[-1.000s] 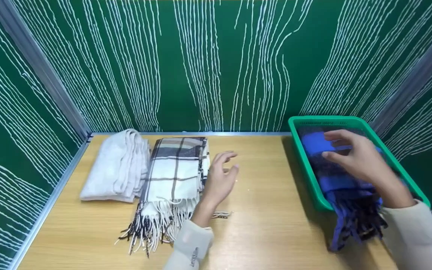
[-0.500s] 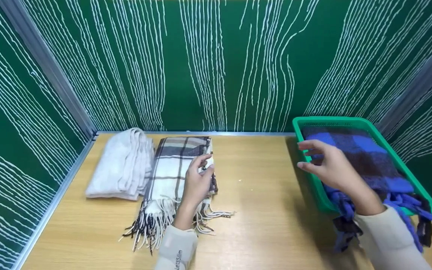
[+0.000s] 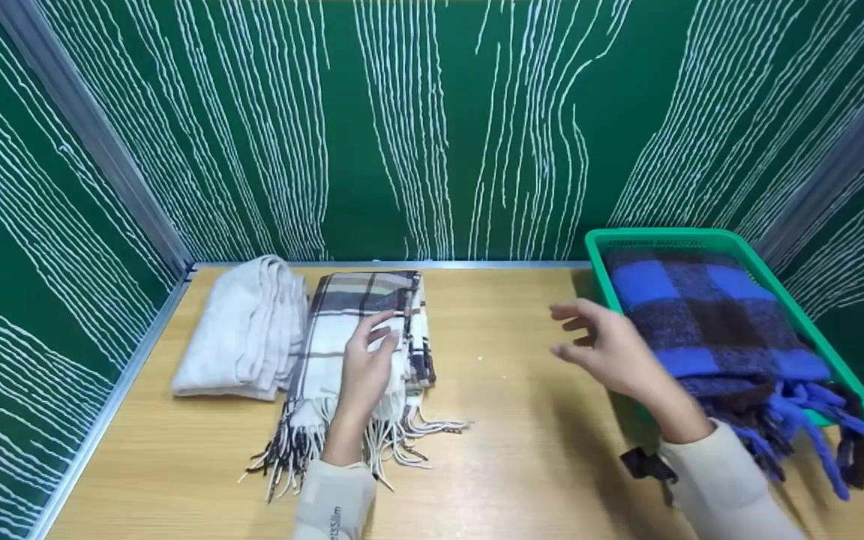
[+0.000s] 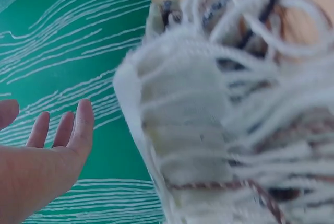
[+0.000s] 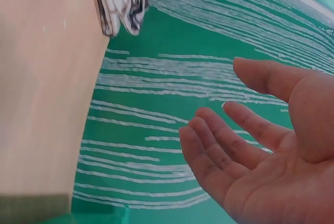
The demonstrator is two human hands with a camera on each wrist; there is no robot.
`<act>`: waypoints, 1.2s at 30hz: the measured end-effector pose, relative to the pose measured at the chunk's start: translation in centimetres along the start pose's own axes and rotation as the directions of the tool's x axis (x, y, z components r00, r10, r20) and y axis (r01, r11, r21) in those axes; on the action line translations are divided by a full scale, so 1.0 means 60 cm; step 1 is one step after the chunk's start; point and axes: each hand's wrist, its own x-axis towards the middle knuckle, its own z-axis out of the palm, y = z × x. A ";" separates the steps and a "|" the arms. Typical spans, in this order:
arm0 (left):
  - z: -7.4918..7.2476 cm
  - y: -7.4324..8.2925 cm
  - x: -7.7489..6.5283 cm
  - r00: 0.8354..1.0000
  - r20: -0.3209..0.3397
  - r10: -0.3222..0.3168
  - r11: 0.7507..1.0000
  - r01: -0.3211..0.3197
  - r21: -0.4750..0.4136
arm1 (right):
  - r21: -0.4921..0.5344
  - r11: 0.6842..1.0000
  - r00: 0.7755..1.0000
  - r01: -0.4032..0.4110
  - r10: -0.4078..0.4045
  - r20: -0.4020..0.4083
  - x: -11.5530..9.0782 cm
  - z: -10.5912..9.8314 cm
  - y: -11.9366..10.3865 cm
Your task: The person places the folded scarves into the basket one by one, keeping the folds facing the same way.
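Observation:
My left hand (image 3: 366, 369) hovers over the folded white, brown and black plaid scarf (image 3: 333, 341), its fingers loosely bent and holding nothing. Fringe (image 4: 261, 125) from that scarf fills much of the left wrist view. My right hand (image 3: 612, 349) is in the air by the left side of the green basket (image 3: 610, 289), fingers apart with nothing between them. In the basket lies a folded blue and black checked scarf (image 3: 717, 319), and its fringe hangs over the near rim. The right wrist view shows the same hand (image 5: 255, 145) with its palm bare.
A folded light grey cloth (image 3: 241, 330) lies left of the plaid scarf on the wooden table (image 3: 499, 435). Green panels (image 3: 469, 135) with white wavy lines stand along the back and both sides, joined by metal posts (image 3: 94, 127).
My right hand has moved left, off the blue scarf and out past the basket's left rim. My left hand has drifted left from the plaid scarf's right edge to above it.

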 end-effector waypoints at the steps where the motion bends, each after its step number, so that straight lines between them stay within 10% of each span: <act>1: -0.004 0.000 0.000 1.000 -0.007 -0.004 1.000 0.004 0.005 | 0.020 1.000 1.000 0.000 0.000 0.002 0.000 0.007 -0.001; 16: -0.089 -0.013 -0.002 0.985 -0.142 -0.097 0.992 0.108 0.072 | 0.122 0.991 0.996 -0.048 0.038 0.081 0.008 0.110 0.018; 36: -0.170 -0.034 0.007 0.970 -0.118 -0.215 0.968 0.227 0.103 | 0.195 0.957 0.974 -0.215 0.195 0.113 0.029 0.201 0.035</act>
